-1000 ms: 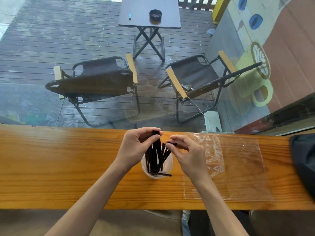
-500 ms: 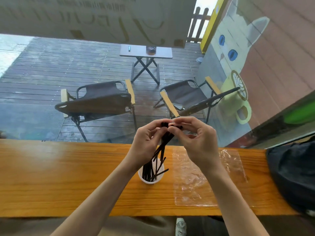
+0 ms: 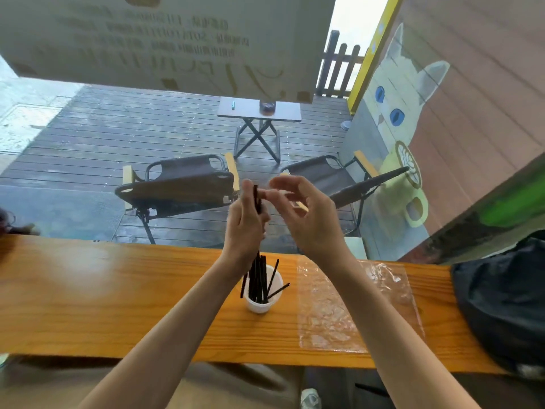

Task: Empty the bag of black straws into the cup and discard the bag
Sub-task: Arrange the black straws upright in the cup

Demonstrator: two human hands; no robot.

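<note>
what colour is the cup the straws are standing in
White, seen in the head view: the cup on the wooden counter.

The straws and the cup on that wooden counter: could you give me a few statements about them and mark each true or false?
1. The white cup stands upright on the wooden counter. True.
2. The clear plastic bag is still full of straws. False: it lies flat on the counter to the right of the cup, with no straws visible in it.
3. The left hand holds black straws above the cup. True.
4. The right hand is pressing the bag down. False: it is raised beside the left hand, off the bag.
5. Every straw in the cup stands straight. False: at least two lean out towards the bag.
</note>
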